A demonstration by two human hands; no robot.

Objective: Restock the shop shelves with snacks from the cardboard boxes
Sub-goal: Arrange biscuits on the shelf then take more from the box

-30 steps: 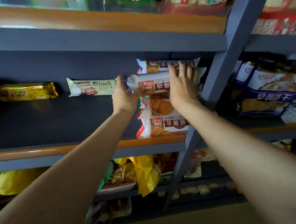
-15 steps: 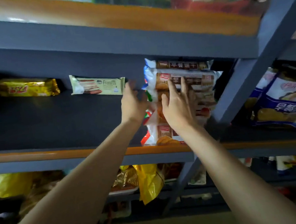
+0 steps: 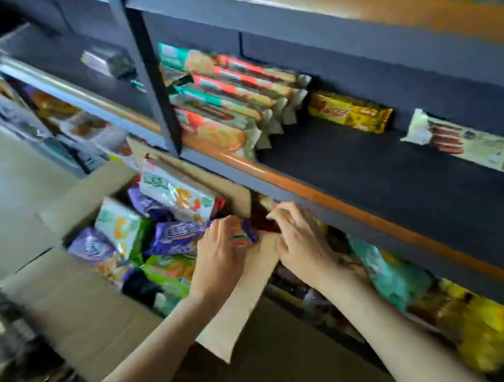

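Note:
An open cardboard box point(image 3: 80, 306) sits on the floor in front of the shelves, full of snack packs: purple ones point(image 3: 175, 235) and white-green ones point(image 3: 177, 195). My left hand point(image 3: 220, 255) reaches into the box's right side, its fingers lying over the end of a purple pack point(image 3: 247, 236); blur hides whether they grip it. My right hand point(image 3: 298, 241) is beside it, over the box's right flap point(image 3: 240, 309), fingers loosely curved with nothing in them. Above, the dark shelf point(image 3: 366, 173) holds a row of upright biscuit packs point(image 3: 230, 106).
A yellow pack point(image 3: 348, 113) and a white pack point(image 3: 461, 143) lie at the back of the shelf. A blue upright post point(image 3: 154, 86) stands just above the box. Teal point(image 3: 397, 278) and yellow bags point(image 3: 486, 331) fill the lower shelf on the right.
Both hands have left the stacked biscuit packs on the shelf and dropped down-left to the cardboard box. My view has swung left and down with them.

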